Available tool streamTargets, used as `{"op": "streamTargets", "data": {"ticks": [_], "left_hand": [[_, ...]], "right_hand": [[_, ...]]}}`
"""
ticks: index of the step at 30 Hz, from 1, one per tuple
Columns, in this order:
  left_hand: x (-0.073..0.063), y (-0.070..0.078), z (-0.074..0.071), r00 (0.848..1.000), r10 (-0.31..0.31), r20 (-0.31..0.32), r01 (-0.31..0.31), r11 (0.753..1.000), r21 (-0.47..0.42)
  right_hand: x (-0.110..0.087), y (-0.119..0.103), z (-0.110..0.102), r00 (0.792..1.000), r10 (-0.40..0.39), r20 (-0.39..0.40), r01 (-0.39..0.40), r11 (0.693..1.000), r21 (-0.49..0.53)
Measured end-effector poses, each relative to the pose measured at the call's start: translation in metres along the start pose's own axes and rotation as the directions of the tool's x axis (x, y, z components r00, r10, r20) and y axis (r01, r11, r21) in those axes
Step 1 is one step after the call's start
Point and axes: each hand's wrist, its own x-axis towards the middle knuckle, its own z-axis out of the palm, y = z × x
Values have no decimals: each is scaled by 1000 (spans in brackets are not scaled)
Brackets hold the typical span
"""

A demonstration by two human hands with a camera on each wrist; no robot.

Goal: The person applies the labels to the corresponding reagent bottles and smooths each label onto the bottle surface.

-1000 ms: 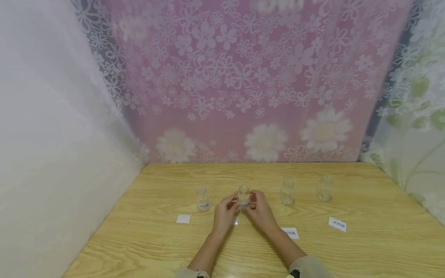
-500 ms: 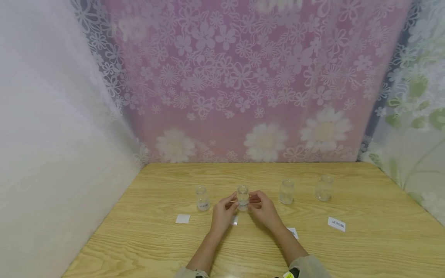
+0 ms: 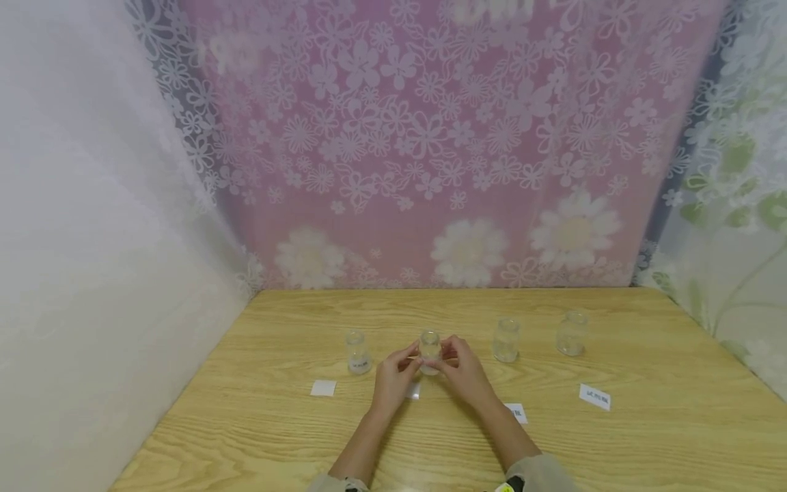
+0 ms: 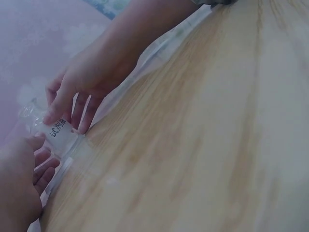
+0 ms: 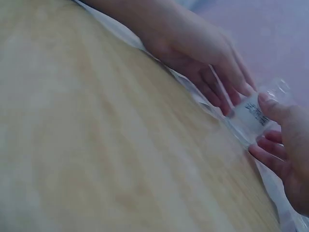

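A small clear glass bottle (image 3: 430, 339) stands upright between both hands near the middle of the wooden table. In the wrist views a white label (image 4: 58, 129) with dark printed characters shows on its side. My left hand (image 3: 392, 377) holds the bottle from the left with its fingers and thumb. From the right, my right hand (image 3: 465, 374) grips it too, its thumb (image 5: 270, 107) lying over the label's edge. Left of the hands stands another clear bottle (image 3: 357, 352) with a printed label low on its front.
Two clear bottles without visible labels, a nearer one (image 3: 506, 340) and a farther one (image 3: 572, 333), stand to the right. Printed labels (image 3: 594, 397) (image 3: 518, 413) lie before them. A blank white slip (image 3: 323, 388) lies at left, and another slip (image 3: 414, 391) beside my left hand.
My right thumb has moved left across the front of the bottle, covering the label in the head view. The left hand keeps its place; the other bottles stay put.
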Motion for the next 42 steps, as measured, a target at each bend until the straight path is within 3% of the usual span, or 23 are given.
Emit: {"op": "streamTargets", "data": {"ticks": [5,9,13,19,25,28,32,36,42], "left_hand": [[0,0,1,1000,4,0,-4,1000,-9],[1,-3,1,999,38,-4,-38,999,35],[1,-5,0,996,88,-8,-87,991,99],[2,-6,0,996,92,-15,-88,980,179],[2,-6,0,993,113,-23,-106,976,188],[0,-4,0,993,120,-22,-114,976,187],[-1,-3,0,993,118,-15,-113,975,189],[-1,-4,-1,994,111,-10,-107,975,193],[0,-5,-1,993,120,-12,-115,974,198]], "right_hand": [[2,10,-12,996,-22,83,14,995,95],[4,18,-15,993,-55,107,40,989,142],[5,21,-13,991,-101,89,96,994,62],[3,21,-8,986,-151,69,155,987,-53],[2,19,-7,980,-188,64,192,978,-77],[1,18,-6,985,-165,60,168,984,-57],[0,16,0,996,-77,39,78,997,-23],[-1,13,8,1000,-20,1,20,997,-72],[-5,6,9,995,-99,-20,95,983,-155]]}}
